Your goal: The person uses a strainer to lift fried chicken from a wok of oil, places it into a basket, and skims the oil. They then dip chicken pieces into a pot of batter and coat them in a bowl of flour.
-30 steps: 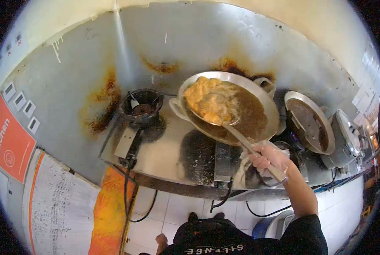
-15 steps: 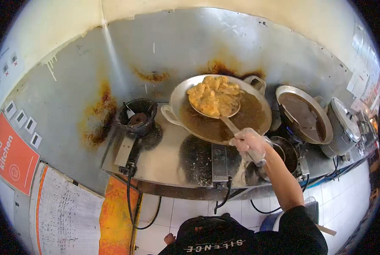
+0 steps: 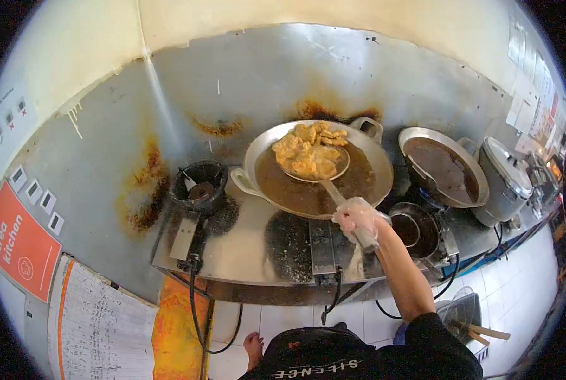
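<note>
My right hand [image 3: 356, 218], in a clear plastic glove, is wrapped round the handle of a skimmer [image 3: 334, 193]. The skimmer's round head carries a heap of golden-brown fried pieces [image 3: 305, 155] over a large wok [image 3: 248, 155]. Dark brown oil [image 3: 365, 180] fills the bottom of that wok. Down by my body at the lower edge, my left hand [image 3: 253, 345] hangs bare and away from the stove, its fingers loosely bent and nothing visible in it.
A second wok [image 3: 479, 183] of dark oil and a lidded pot [image 3: 508, 180] stand to the right. On the left is a burner [image 3: 200, 190] with a small tool in it. Black hoses [image 3: 194, 316] hang below the counter. A dark bin [image 3: 463, 316] with wooden sticks stands on the floor.
The view has shifted, so the woks sit further left and slightly lower. The skimmer stays over the wok with its load. More of my left hand shows.
</note>
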`<state>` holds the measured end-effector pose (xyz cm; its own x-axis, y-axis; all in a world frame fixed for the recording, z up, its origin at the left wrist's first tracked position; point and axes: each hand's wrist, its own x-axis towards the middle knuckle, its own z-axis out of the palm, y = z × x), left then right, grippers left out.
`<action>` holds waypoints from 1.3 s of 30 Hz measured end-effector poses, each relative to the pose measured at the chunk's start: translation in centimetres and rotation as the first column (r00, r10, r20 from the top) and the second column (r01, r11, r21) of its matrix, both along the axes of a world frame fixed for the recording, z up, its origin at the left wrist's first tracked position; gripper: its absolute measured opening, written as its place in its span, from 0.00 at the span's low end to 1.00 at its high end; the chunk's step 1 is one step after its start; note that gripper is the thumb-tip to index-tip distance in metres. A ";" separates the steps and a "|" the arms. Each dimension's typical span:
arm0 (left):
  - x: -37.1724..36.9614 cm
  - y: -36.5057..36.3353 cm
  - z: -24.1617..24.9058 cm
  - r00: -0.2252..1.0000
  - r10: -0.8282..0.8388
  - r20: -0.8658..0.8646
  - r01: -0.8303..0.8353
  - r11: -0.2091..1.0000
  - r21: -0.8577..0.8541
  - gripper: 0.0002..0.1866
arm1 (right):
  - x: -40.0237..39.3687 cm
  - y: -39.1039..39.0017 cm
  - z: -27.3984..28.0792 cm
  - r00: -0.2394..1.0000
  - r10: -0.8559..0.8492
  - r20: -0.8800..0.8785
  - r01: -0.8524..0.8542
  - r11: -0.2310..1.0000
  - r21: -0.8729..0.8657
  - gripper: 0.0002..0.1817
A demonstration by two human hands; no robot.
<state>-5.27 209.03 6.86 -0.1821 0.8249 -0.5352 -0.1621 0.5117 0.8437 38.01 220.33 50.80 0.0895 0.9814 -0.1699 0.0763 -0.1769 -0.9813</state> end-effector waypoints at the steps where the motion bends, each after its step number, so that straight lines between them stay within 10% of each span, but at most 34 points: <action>1: 0.6 1.4 0.5 0.998 -0.061 0.036 0.058 0.996 0.062 0.09 | 0.8 0.1 -1.2 0.976 0.078 0.201 -0.108 0.984 0.141 0.13; 3: 1.9 3.2 1.8 0.994 -0.072 0.080 0.061 0.990 0.126 0.09 | 2.2 1.1 -2.7 0.907 0.120 0.403 -0.218 0.953 0.208 0.12; 6: 3.7 2.9 6.9 0.958 -0.235 0.165 0.213 0.966 0.144 0.11 | 0.0 0.7 -1.2 0.828 -0.243 -0.504 0.151 0.964 -0.217 0.11; 8: 5.2 4.4 9.5 0.904 -0.346 0.252 0.305 0.933 0.191 0.11 | 0.4 -0.3 -0.6 0.933 0.092 0.349 -0.163 0.970 0.179 0.10; 9: 6.3 4.6 11.3 0.910 -0.413 0.029 0.408 0.907 0.098 0.12 | 0.6 0.0 -1.5 0.946 0.108 0.306 -0.177 0.961 0.211 0.10; 13: 9.3 4.5 19.6 0.681 -0.732 0.022 0.727 0.679 0.103 0.15 | -1.5 -2.4 -1.0 0.989 -0.135 -0.066 0.134 0.991 -0.012 0.09; 16: 12.2 5.6 25.0 0.506 -0.860 -0.066 0.833 0.468 0.296 0.17 | -1.0 -1.5 -0.9 0.931 0.034 0.364 -0.105 0.978 0.178 0.09; 19: 13.4 5.1 29.2 0.362 -0.929 -0.075 0.888 0.319 0.332 0.17 | -2.2 -2.9 -1.4 0.980 -0.022 0.196 -0.004 0.991 0.130 0.10; 22: 15.1 5.2 30.5 0.367 -0.921 0.130 0.802 0.384 0.457 0.17 | -1.6 -3.4 -1.7 0.993 0.013 -0.119 -0.016 0.999 -0.028 0.08; 26: 17.8 5.7 32.6 0.323 -0.923 0.209 0.806 0.384 0.450 0.22 | -4.1 -4.2 -0.2 0.995 -0.052 -0.080 0.056 0.997 0.052 0.13; 27: 18.6 6.0 32.9 0.310 -0.912 0.271 0.783 0.406 0.471 0.26 | -5.3 -4.2 1.6 0.946 -0.196 -0.258 0.152 0.972 -0.182 0.13; 30: 21.2 5.6 34.9 0.364 -0.758 0.541 0.686 0.611 0.395 0.27 | -5.5 -3.7 1.3 0.920 -0.234 -0.314 0.178 0.964 -0.197 0.13; 31: 22.2 5.7 35.9 0.361 -0.726 0.585 0.653 0.645 0.397 0.26 | -5.7 -3.8 1.1 0.961 -0.137 -0.241 0.119 0.989 -0.089 0.13; 33: 23.8 5.9 37.3 0.355 -0.654 0.668 0.577 0.715 0.393 0.26 | -4.7 -2.9 -0.6 0.885 -0.058 0.463 -0.122 0.929 0.348 0.11; 39: 25.1 4.8 38.5 0.334 -0.650 0.682 0.502 0.735 0.455 0.21 | -3.8 -2.8 -3.8 0.724 -0.083 0.685 -0.282 0.871 0.402 0.08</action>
